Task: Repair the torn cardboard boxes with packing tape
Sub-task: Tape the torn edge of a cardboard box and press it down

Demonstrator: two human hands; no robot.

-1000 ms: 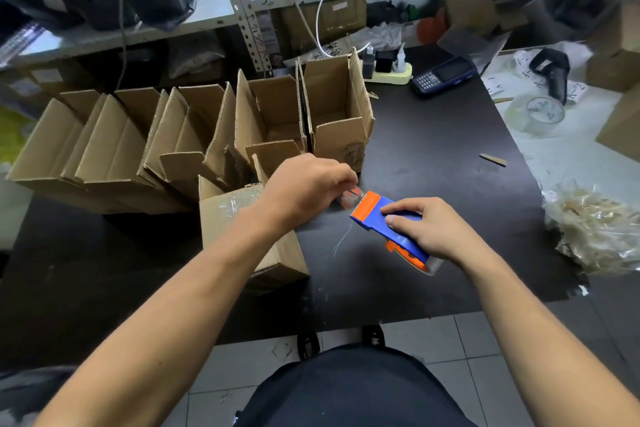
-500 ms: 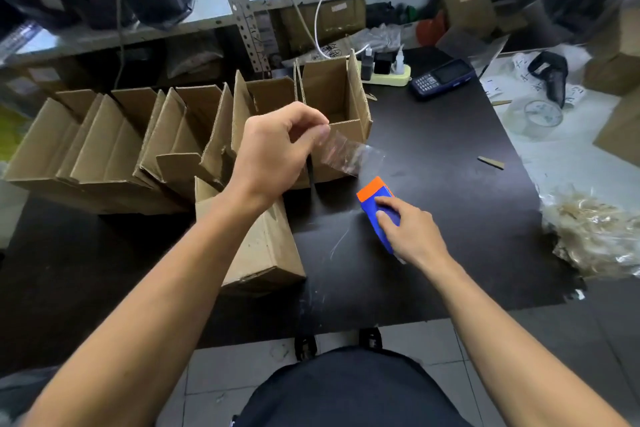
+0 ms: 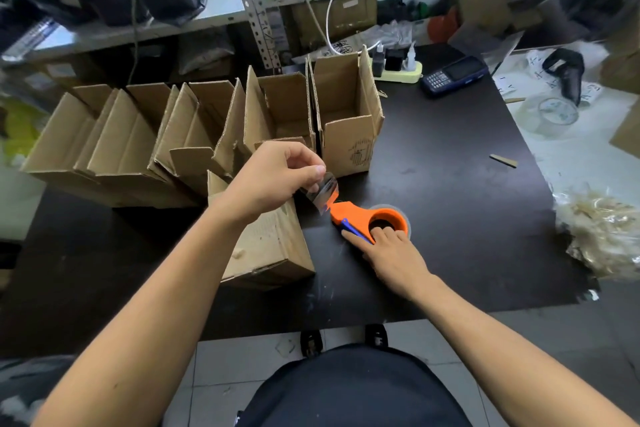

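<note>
Left hand (image 3: 273, 177): fingers curled, pinching free end of clear tape strip (image 3: 320, 191) drawn from dispenser. Right hand (image 3: 389, 253): fingers extended, resting on orange-and-blue tape dispenser (image 3: 367, 218) lying flat on black tabletop (image 3: 450, 184). Closed cardboard box (image 3: 266, 246): beneath left wrist, just left of dispenser. Row of open cardboard boxes (image 3: 194, 135): beyond left hand, flaps upright. Handheld terminal (image 3: 453, 74): far beyond right hand, near tabletop's back edge.
</note>
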